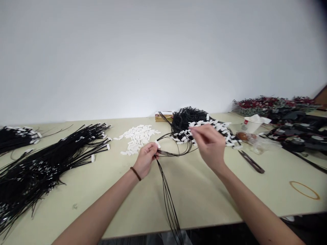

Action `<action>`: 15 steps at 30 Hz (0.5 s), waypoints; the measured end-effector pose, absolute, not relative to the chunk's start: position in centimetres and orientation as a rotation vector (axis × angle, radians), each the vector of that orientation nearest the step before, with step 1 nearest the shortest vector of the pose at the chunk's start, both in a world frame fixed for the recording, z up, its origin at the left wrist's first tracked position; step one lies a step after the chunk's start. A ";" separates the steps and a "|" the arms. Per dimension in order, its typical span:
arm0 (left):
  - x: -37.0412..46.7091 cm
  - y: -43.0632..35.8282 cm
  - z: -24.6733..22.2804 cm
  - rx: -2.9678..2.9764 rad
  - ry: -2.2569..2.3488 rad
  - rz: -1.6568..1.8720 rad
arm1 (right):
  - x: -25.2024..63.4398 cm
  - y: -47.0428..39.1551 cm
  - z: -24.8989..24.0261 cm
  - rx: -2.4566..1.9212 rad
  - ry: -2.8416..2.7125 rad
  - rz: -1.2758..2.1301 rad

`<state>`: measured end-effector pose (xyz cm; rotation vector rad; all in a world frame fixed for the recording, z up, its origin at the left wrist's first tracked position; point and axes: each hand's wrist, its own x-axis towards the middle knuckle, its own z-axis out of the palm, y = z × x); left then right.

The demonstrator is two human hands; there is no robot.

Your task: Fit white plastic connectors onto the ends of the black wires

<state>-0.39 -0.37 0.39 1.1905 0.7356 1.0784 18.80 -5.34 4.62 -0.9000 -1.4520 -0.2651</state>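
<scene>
My left hand [149, 154] pinches a bundle of thin black cords [166, 190] near the middle of the table. A small white piece [157, 144] shows at its fingertips. The cords loop to the right and also hang down over the table's front edge. My right hand [209, 144] is raised to the right of the loop, its thumb and forefinger pressed together; what they hold, if anything, is too blurred to make out. Behind it lies a heap of black cords [189, 117] with white ends. Loose white pieces [138, 136] form a pile beyond my left hand.
Bundles of black cords [38, 170] cover the table's left side. At the right are dark scissors-like snips [251, 162], a paper cup [250, 125], an orange rubber band [304, 190], a clear bag [259, 146] and more black items [301, 132]. A small yellow box [160, 117] stands by the wall.
</scene>
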 end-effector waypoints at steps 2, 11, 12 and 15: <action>-0.4 -0.5 0.6 1.242 0.704 1.057 | 18.3 -5.6 4.5 -0.875 -1.696 -0.361; -0.5 -0.7 1.0 1.296 0.609 1.017 | 18.2 -5.7 4.3 -0.868 -1.885 -0.446; -0.6 -0.7 1.0 1.292 0.606 1.015 | 18.2 -5.8 4.3 -0.860 -1.889 -0.435; -0.6 -0.7 1.0 1.280 0.594 1.013 | 18.1 -5.9 4.5 -0.843 -1.886 -0.402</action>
